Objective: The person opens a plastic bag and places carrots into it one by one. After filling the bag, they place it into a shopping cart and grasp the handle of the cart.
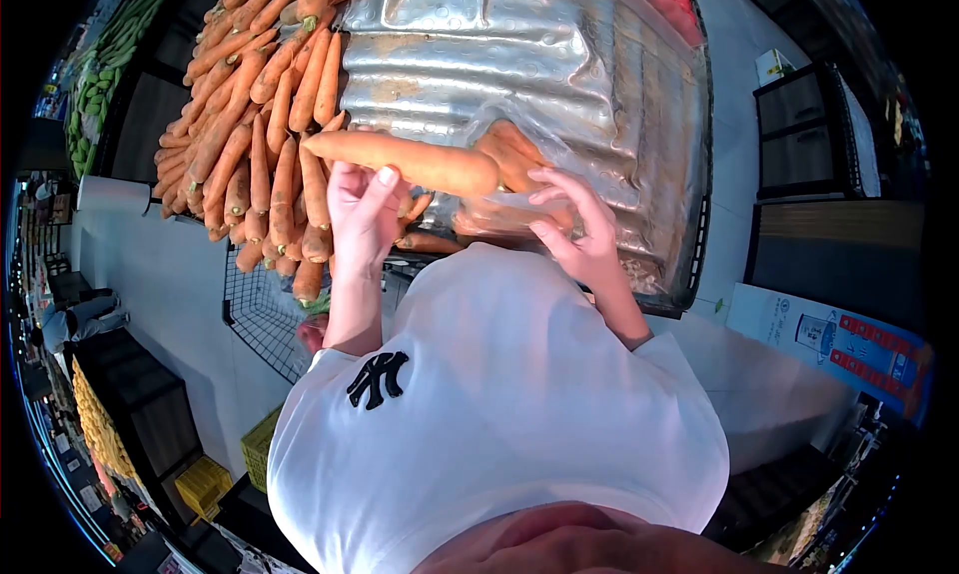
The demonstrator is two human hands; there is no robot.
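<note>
A large orange carrot (420, 160) lies across my left hand (362, 209), whose thumb and fingers grip it near its narrow end. My right hand (579, 229) is held by the carrot's thick end, its fingers curved and spread apart with nothing between them. Behind and below that end, a clear plastic bag (529, 154) with several carrots in it rests on the silvery padded liner (470, 64) of the display. To the left rises a big pile of carrots (250, 124).
A wire shopping cart (265, 309) stands at lower left, below the carrot pile. Green vegetables (100, 84) fill a stand at far left. A black-rimmed edge (702, 174) bounds the display on the right. A printed blue-and-white box (824, 339) sits further right, and a yellow crate (203, 484) lower left.
</note>
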